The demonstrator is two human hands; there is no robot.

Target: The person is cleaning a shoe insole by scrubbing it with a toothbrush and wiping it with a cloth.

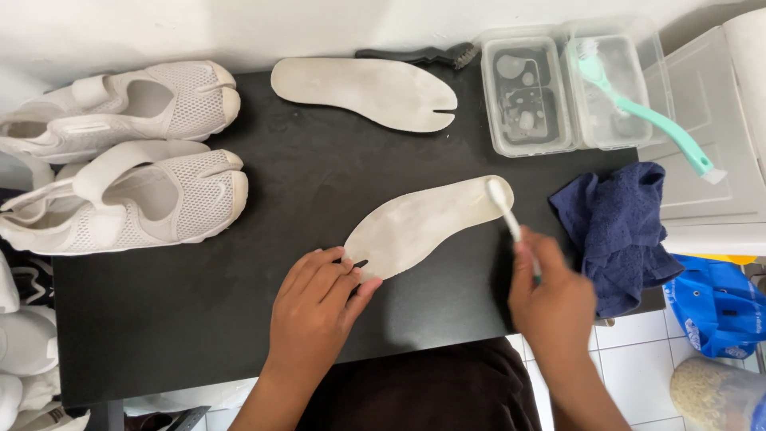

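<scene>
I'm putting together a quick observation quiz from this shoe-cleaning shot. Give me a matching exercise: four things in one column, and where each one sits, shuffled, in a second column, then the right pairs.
Things
1. left hand
2. small white brush
3. teal brush
4. blue cloth

Places
A. lying across the clear plastic tubs
B. crumpled at the right edge of the black table
C. pressing down the split end of the near insole
D. held in the right hand, bristles on the near insole's rounded end

Pairs: 1-C, 2-D, 3-A, 4-B
</scene>
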